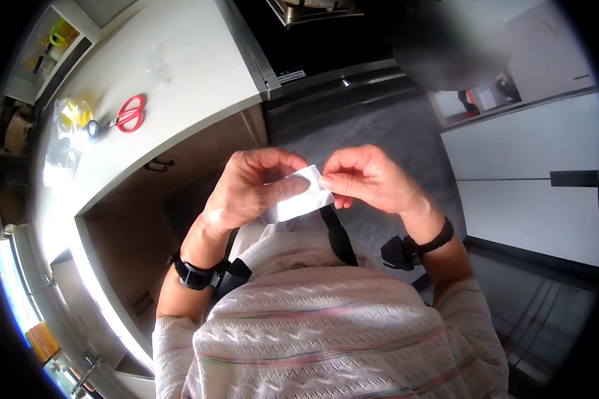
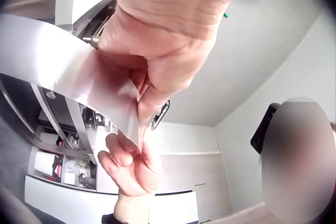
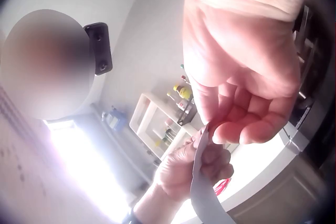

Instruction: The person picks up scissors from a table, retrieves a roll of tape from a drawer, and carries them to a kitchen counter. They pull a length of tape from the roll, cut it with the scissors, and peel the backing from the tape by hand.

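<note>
A glossy white strip (image 1: 296, 209) spans the space between both hands, in front of the person's waist. The left hand (image 1: 236, 189) grips it with the thumb flat across its face and the fingers behind. At the strip's right end the right hand (image 1: 372, 176) pinches the upper corner between thumb and fingertips. Seen from the left wrist, the strip (image 2: 47, 56) is wide and curved, and its far end narrows to the fingertips. The right wrist view catches the strip (image 3: 202, 195) nearly edge-on, hanging in a bend below the fingers.
Red-handled scissors (image 1: 132, 113) lie on the white counter (image 1: 179, 56) at left, beside crumpled clear plastic with something yellow (image 1: 77, 114). A black cooktop (image 1: 332, 40) stands ahead, and white drawers (image 1: 529, 153) are at right. An open cabinet space (image 1: 140, 219) lies below the counter.
</note>
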Motion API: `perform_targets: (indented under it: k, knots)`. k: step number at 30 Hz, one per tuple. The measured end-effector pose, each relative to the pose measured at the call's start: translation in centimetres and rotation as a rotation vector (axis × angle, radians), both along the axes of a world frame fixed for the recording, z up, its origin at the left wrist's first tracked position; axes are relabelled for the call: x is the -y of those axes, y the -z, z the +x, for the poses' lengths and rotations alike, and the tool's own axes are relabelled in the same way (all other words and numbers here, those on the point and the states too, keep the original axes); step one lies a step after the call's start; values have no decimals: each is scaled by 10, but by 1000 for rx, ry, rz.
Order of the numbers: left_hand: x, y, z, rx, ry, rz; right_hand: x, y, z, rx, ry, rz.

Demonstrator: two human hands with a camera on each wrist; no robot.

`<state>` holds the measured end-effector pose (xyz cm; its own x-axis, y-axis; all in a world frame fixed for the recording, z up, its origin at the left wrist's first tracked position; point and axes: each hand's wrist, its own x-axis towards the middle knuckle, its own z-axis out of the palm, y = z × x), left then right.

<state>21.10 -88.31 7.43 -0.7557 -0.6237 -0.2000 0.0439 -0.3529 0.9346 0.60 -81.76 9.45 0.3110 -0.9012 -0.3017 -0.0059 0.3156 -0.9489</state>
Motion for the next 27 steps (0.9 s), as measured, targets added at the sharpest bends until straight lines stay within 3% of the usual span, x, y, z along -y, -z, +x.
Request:
perform_targets:
  k: [9, 11, 12, 14, 16, 18, 19, 21, 27]
  knots:
    - [12, 5, 23, -60, -61, 19, 22, 3, 27, 75, -18, 62]
    - [12, 7, 25, 231, -248, -524, 24, 5, 33, 87, 21, 60]
    - [13, 5, 27, 230, -249, -523, 25, 5, 36, 101, 62, 54]
    - [14, -2, 32, 383, -281, -879, 27, 6, 41, 107, 95, 64]
    - [13, 0, 34, 309, -230, -762, 28, 7, 47, 113, 128, 75]
    - [12, 1, 35, 162, -101, -234, 29, 10, 52, 153, 119, 69]
    - [13, 3, 34, 49, -107, -136, 30, 10, 53, 152, 118, 69]
    - [17, 3, 38, -8, -70, -53, 31, 12, 55, 281, 101, 99]
    - [26, -2, 47, -56, 25, 133, 30, 16, 60, 321, 70, 63]
